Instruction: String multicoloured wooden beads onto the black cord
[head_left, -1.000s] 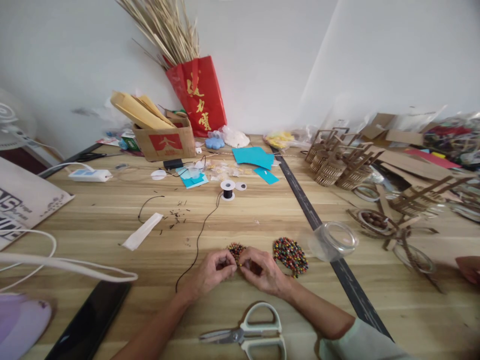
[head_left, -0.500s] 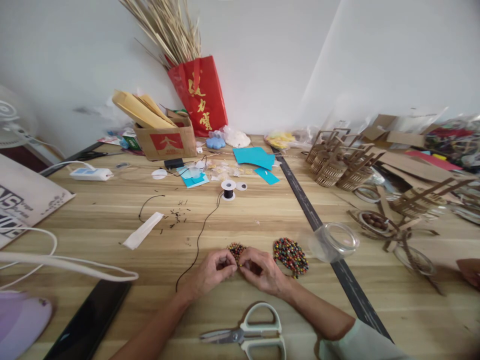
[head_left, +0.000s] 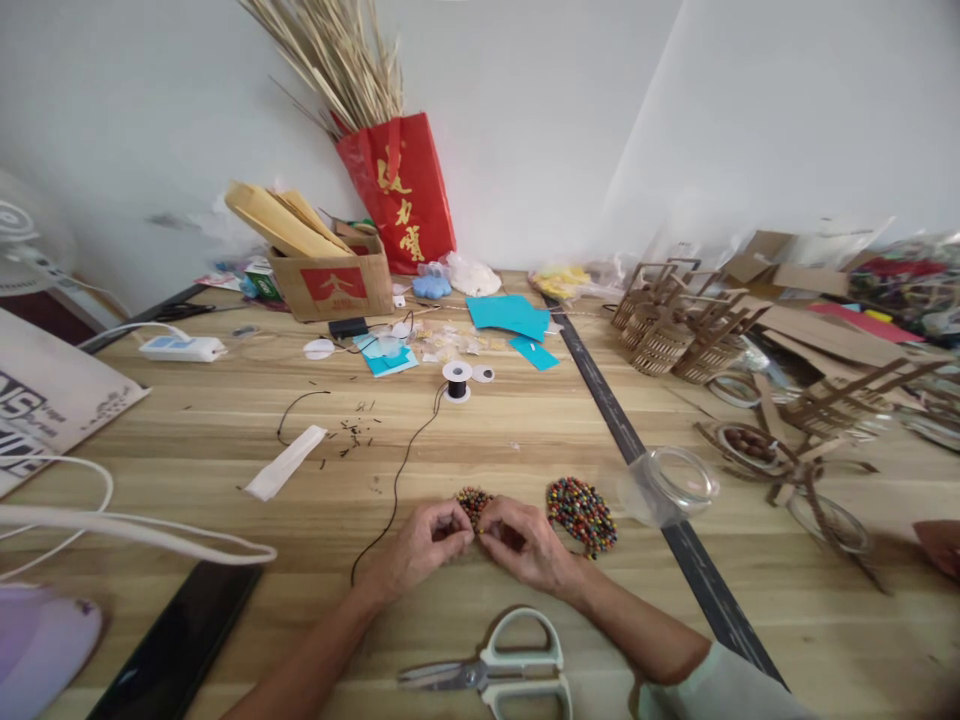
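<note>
My left hand [head_left: 427, 540] and my right hand [head_left: 521, 540] meet fingertip to fingertip above the table, both pinched closed. Right behind the fingers lies a small heap of multicoloured beads [head_left: 474, 500], partly covered by them. A tiny yellowish bead seems to show at the right fingertips; what the left fingers pinch is too small to make out. To the right rests a larger coil of strung coloured beads [head_left: 581, 515]. A black cord [head_left: 397, 490] runs from a white spool [head_left: 457, 382] down behind my left wrist. Scissors [head_left: 517, 660] with pale handles lie in front of me.
Left are a white paper strip [head_left: 286, 463], black cord scraps [head_left: 352, 432] and a dark phone [head_left: 180, 640]. A clear plastic jar [head_left: 671, 485] lies across the black strip. Small bamboo baskets [head_left: 675, 330] stand right. Another person's hand [head_left: 941, 545] shows at the right edge.
</note>
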